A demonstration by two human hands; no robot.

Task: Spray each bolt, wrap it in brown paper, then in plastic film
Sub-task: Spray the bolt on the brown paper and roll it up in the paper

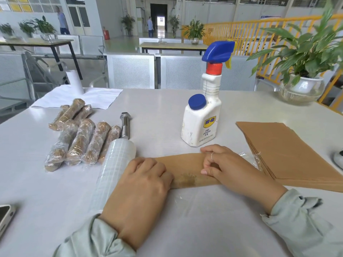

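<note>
Both hands on the brown paper sheet (185,164) at the near-middle of the tabletop (167,112). Left hand (143,175) lies palm down on the sheet's left end, fingers curled over the rolled part and pressing it; right hand (226,166) holds the right end, fingers bent onto the paper, thumb underneath by the look of it, ring on one finger. Sheet is partly rolled, near edge forms a tube with a dark oily stain (187,178) between the hands. The bolt inside can't be seen. Plastic film roll (115,167) lies just left of the left hand, touching the wrist area, pointing toward the far edge. One bare bolt (125,125) lies past the film roll's far end, head away from the person. Left of it, a cluster of wrapped bolts (81,140) in paper and film, lying side by side, a few more behind them toward the far-left corner. Spray bottle (204,115) stands upright beyond the sheet, mid-table, blue trigger head, blue side cap. Stack of brown paper (289,151) at the right edge, just beside the right hand. White sheet (92,97) with a white tube (74,81) at the far-left corner, potted plant (300,71) at the far-right corner, phone (5,217) at the near-left edge.
</note>
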